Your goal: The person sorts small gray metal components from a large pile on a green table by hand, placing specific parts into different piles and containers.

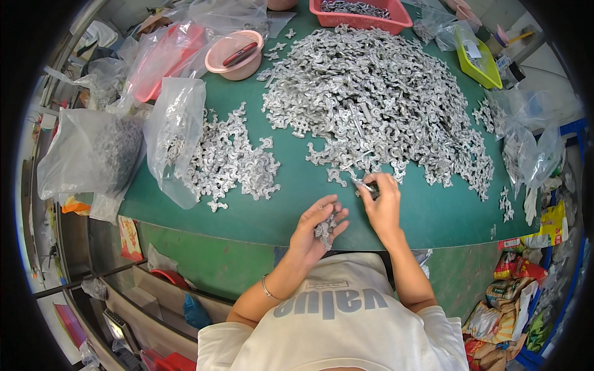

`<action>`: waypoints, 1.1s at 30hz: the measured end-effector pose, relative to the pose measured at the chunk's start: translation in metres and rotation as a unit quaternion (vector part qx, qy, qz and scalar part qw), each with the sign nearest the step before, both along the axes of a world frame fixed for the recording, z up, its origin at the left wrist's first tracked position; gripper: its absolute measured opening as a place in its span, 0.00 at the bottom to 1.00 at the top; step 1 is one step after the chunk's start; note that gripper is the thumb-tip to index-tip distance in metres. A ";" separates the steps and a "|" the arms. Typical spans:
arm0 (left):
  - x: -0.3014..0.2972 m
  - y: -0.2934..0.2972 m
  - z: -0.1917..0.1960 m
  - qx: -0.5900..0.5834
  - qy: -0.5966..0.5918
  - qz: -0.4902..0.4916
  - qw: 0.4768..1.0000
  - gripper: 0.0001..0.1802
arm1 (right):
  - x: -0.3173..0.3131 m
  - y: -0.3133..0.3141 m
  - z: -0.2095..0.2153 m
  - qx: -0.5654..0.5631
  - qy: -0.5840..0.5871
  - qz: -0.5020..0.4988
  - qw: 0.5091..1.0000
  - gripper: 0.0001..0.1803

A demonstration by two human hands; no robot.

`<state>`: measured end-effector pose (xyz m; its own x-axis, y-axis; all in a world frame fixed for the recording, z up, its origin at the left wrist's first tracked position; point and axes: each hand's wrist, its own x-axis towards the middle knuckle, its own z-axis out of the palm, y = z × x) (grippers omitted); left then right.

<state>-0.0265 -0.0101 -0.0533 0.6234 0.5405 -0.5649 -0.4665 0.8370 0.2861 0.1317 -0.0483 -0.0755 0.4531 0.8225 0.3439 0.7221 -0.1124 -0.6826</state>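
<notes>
A large heap of small silver metal castings (365, 93) covers the far middle and right of the green table (297, 216). My left hand (312, 229), palm up near the front edge, is curled round several castings (324, 231). Just right of it, my right hand (382, 201) pinches a small metal casting (365, 184) between thumb and fingers at the heap's near edge. A smaller pile of castings (235, 161) lies to the left, partly beside an upright clear plastic bag (179, 136).
At the back stand a pink bowl (250, 67) with a dark red object (240, 54) across it, a red basket (396, 23) holding metal pieces, and a yellow-green tray (489, 75). Filled plastic bags (93, 154) crowd the left side; more bags (526, 148) lie at the right edge.
</notes>
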 end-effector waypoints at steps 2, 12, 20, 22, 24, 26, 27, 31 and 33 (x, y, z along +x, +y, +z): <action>-0.002 0.002 -0.001 0.039 0.003 -0.014 0.999 0.13 | 0.002 -0.006 0.005 -0.003 0.282 0.003 0.959 0.08; 0.006 0.004 0.032 0.356 0.140 -0.088 0.920 0.16 | -0.008 -0.041 0.068 -0.031 0.510 0.110 0.853 0.11; 0.000 0.004 0.049 0.415 0.138 -0.102 0.893 0.12 | -0.017 -0.051 0.086 0.020 0.461 0.091 0.883 0.12; -0.001 0.004 0.050 0.449 0.141 -0.102 0.876 0.13 | -0.016 -0.052 0.087 0.035 0.410 0.096 0.906 0.12; -0.002 0.003 0.053 0.463 0.137 -0.095 0.871 0.13 | -0.013 -0.053 0.088 0.045 0.339 0.108 0.934 0.13; -0.002 0.003 0.056 0.474 0.132 -0.092 0.865 0.13 | -0.014 -0.053 0.090 0.060 0.353 0.106 0.928 0.14; -0.002 0.003 0.057 0.479 0.128 -0.093 0.863 0.12 | -0.014 -0.053 0.090 0.068 0.360 0.105 0.924 0.14; -0.001 0.003 0.062 0.492 0.117 -0.097 0.857 0.12 | -0.015 -0.057 0.089 0.096 0.397 0.100 0.907 0.14; -0.001 0.003 0.062 0.508 0.109 -0.095 0.849 0.12 | -0.016 -0.059 0.092 0.100 0.411 0.093 0.902 0.14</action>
